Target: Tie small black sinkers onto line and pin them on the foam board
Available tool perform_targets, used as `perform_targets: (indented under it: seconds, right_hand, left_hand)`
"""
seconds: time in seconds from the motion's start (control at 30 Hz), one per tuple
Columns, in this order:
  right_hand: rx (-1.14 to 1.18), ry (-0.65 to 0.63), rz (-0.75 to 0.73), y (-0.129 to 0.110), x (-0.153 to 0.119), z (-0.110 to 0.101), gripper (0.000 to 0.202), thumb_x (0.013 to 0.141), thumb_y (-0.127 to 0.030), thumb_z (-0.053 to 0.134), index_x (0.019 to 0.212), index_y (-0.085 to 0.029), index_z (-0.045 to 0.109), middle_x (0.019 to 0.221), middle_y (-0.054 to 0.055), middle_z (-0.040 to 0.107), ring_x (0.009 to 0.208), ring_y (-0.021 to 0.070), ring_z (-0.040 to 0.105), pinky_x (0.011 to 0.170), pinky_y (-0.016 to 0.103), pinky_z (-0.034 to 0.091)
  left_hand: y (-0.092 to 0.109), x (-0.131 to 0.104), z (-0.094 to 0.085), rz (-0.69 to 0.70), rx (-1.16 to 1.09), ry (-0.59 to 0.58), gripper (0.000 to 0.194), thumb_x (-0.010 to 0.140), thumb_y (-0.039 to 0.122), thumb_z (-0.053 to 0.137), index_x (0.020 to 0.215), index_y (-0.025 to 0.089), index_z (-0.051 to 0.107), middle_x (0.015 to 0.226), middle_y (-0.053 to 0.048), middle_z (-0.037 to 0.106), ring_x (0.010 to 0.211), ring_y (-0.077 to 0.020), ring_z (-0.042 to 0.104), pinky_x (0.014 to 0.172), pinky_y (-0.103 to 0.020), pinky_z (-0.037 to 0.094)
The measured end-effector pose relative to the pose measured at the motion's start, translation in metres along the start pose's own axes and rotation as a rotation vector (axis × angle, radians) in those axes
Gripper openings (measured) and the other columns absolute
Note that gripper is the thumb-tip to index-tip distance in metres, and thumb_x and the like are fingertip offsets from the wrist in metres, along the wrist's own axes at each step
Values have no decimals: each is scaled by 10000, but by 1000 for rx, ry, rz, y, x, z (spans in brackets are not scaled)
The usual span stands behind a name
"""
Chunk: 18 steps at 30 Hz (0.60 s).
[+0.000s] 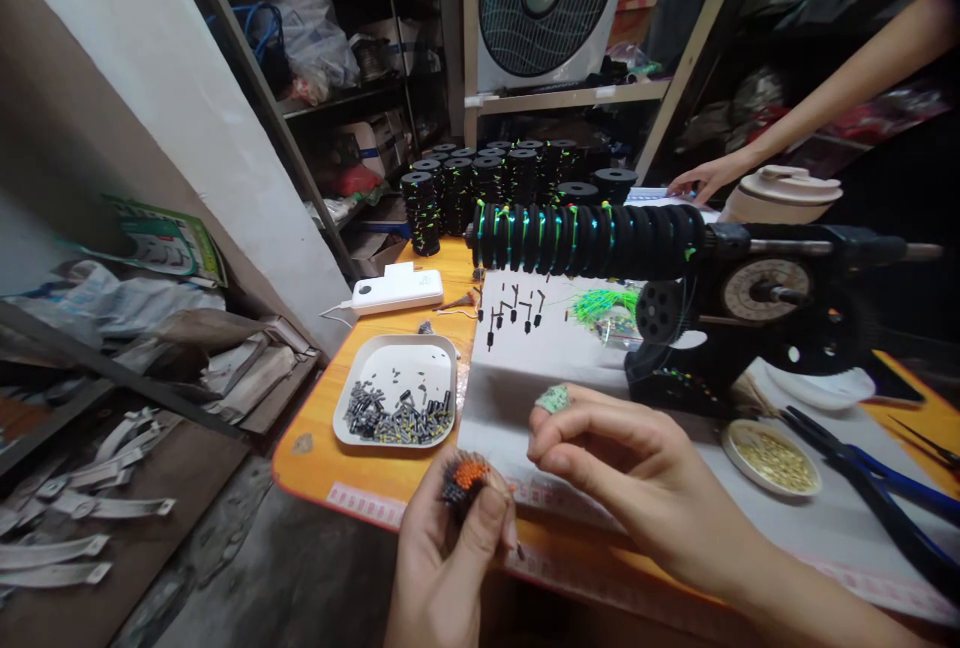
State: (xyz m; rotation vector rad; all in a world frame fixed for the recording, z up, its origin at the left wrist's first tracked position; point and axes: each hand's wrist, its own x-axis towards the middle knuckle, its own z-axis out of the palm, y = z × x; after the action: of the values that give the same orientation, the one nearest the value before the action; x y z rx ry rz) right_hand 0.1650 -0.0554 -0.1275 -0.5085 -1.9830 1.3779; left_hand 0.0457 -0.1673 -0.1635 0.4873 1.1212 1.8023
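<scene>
My left hand (454,558) is closed around a small bundle of dark, thin pieces with bright orange bead-like tips (471,473), held above the table's front edge. To its right, my right hand (615,458) is in a pinch, thumb against fingers. A green wrap (553,398) covers one of its fingertips. Anything between those fingers is too small to make out. Behind the hands, a black ridged roller (585,240) with green and yellow bits along it is mounted on a dark machine (694,318). Several small black pieces (514,308) lie in rows on white paper (510,368).
A white tray (349,413) of small dark tubes stands left. Black spools (480,183) are stacked behind the roller. Right are a dish (739,473) of gold bits, blue-handled pliers (862,468) and a lidded cup (784,196). Another person's hand (709,176) reaches in at the back right.
</scene>
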Motion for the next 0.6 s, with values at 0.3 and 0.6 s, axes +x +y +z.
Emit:
perform_targets:
  seconds: [0.3, 0.6]
  right_hand:
    - [-119, -110, -239, 5, -4, 2, 115, 898, -159, 651, 935, -191, 755, 762, 33, 644, 657, 125, 562, 572, 238, 436]
    - [-603, -97, -466, 2, -8, 2, 154, 889, -39, 477, 925, -165, 557, 781, 69, 560, 722, 190, 502, 607, 298, 431]
  left_hand:
    - [-9, -4, 2, -51, 9, 238, 346, 643, 398, 869, 815, 202, 642, 716, 34, 595, 615, -87, 515, 567, -156, 430]
    - [10, 2, -5, 281, 507, 255, 272, 779, 460, 740, 735, 205, 657, 658, 14, 579, 647, -138, 527, 629, -190, 439]
